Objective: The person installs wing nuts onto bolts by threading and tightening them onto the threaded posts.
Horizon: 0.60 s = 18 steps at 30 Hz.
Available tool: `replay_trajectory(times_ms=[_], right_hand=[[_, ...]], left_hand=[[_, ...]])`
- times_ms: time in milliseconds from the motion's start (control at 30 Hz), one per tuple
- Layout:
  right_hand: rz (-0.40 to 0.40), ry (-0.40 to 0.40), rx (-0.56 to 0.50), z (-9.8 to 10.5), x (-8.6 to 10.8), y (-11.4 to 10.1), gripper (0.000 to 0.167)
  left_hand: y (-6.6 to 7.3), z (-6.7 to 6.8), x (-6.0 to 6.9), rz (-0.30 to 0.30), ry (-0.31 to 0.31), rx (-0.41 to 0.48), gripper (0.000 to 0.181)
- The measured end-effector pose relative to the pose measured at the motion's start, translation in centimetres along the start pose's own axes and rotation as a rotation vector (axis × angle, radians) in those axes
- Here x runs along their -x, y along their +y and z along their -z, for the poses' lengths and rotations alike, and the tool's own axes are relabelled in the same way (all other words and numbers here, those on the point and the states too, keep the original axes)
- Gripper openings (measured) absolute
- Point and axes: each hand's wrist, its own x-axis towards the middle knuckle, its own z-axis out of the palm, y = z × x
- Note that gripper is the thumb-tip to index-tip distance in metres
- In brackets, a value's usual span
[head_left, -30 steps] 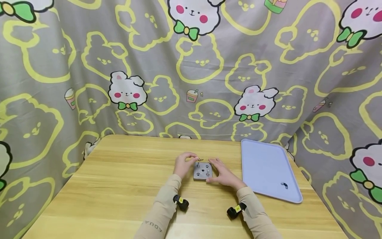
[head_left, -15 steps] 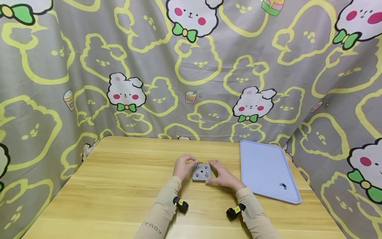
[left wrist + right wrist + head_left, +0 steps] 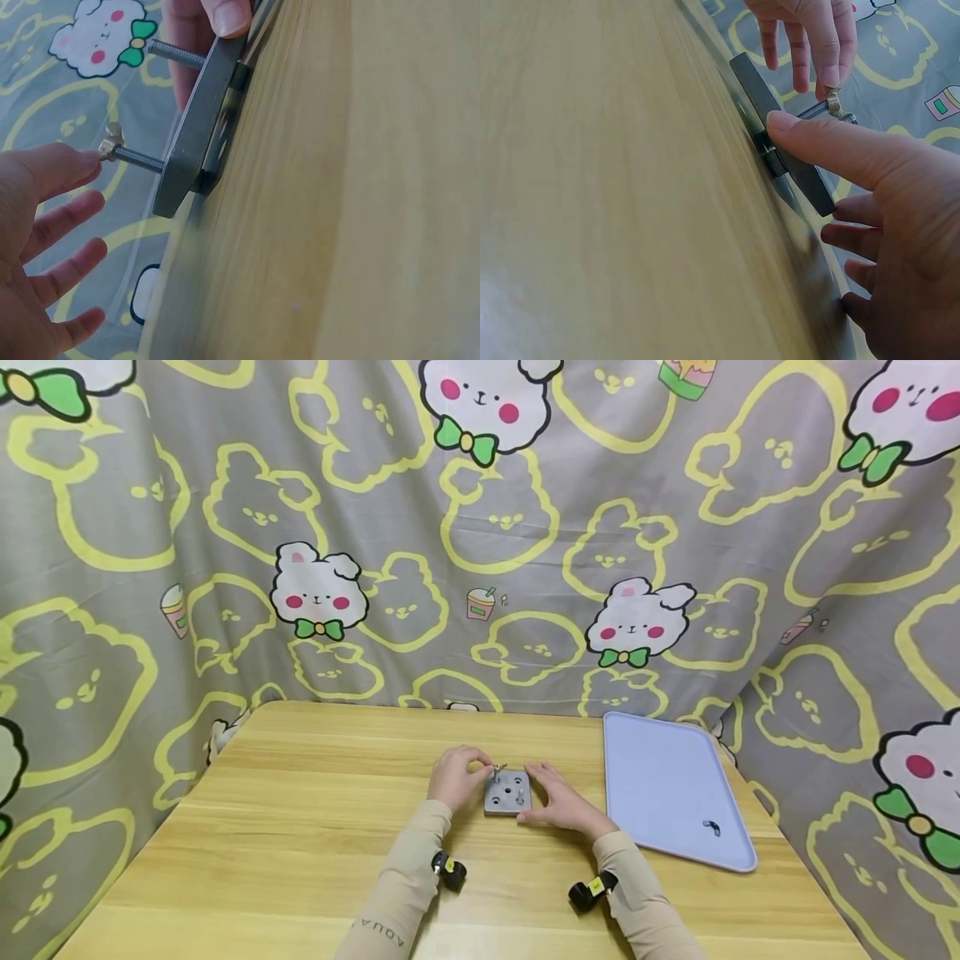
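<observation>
A square grey metal plate (image 3: 507,802) with several holes sits on the wooden table, raised slightly on small feet seen in the wrist views. Two threaded bolts stand up from it. On the far-left bolt (image 3: 141,160) there is a wing nut (image 3: 110,145) at the tip, and my left hand (image 3: 456,781) pinches it between thumb and index finger, the other fingers spread. The second bolt (image 3: 176,54) has a bare top. My right hand (image 3: 562,802) grips the plate's right side, thumb on the near edge and fingers at the far edge.
A pale blue tray (image 3: 667,777) lies at the table's right side. A small dark piece (image 3: 712,828), too small to make out, rests near its front right corner. A patterned curtain (image 3: 480,527) hangs behind the wooden table (image 3: 300,827).
The left hand has shifted slightly left, and its fingers have moved at the wing nut, which shows more plainly now. The right hand and plate stay in place.
</observation>
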Motion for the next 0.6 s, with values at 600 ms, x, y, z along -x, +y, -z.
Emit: replay_trajectory(times_ms=[600], right_hand=[[0.009, 0.003, -0.003, 0.01, 0.02, 0.28, 0.097]], left_hand=[[-0.57, -0.19, -0.28, 0.028, -0.003, 0.122, 0.005]])
